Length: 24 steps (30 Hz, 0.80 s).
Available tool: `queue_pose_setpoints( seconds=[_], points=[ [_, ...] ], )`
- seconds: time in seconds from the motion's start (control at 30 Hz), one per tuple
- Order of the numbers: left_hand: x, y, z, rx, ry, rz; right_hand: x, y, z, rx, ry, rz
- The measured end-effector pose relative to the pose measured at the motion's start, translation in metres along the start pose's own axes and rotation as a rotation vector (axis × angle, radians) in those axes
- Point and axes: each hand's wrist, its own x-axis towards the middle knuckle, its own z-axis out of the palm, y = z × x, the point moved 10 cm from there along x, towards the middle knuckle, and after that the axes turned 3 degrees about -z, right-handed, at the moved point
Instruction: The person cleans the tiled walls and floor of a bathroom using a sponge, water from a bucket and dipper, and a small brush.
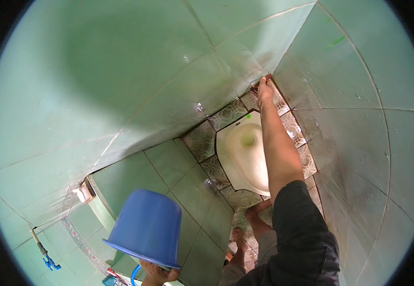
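My left hand [156, 273], at the lower edge of the view, grips the rim of a blue plastic bucket [146, 228]. The bucket is tipped over, its base up and its wide rim down; its inside is hidden. Stretched far forward, my right hand [265, 91] is at the floor in the far corner, past the squat toilet [230, 157]. Its fingers look closed by a small dark reddish-brown thing whose kind I cannot make out. My right forearm passes over the right side of the white toilet pan.
Patterned tiles [240, 198] surround the toilet, with my bare feet [258, 209] on the floor behind it. Green tiled walls [359, 143] rise closely at the far side and right. At left stand a tiled water basin [104, 205] and a blue tap [50, 262].
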Motion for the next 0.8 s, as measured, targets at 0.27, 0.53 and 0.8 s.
queue_pose_setpoints(
  seconds=[0.27,0.53,0.8],
  points=[
    [-0.031,-0.012,0.006,0.031,-0.038,-0.018,-0.037,-0.050,-0.006,-0.359,0.304,-0.622],
    [-0.014,-0.006,0.010,0.015,-0.064,-0.093,-0.050,-0.018,0.019,-0.333,0.170,-0.356],
    [0.006,-0.008,0.014,0.001,-0.086,-0.060,0.053,0.076,-0.004,-0.103,-0.116,0.307]
  ],
)
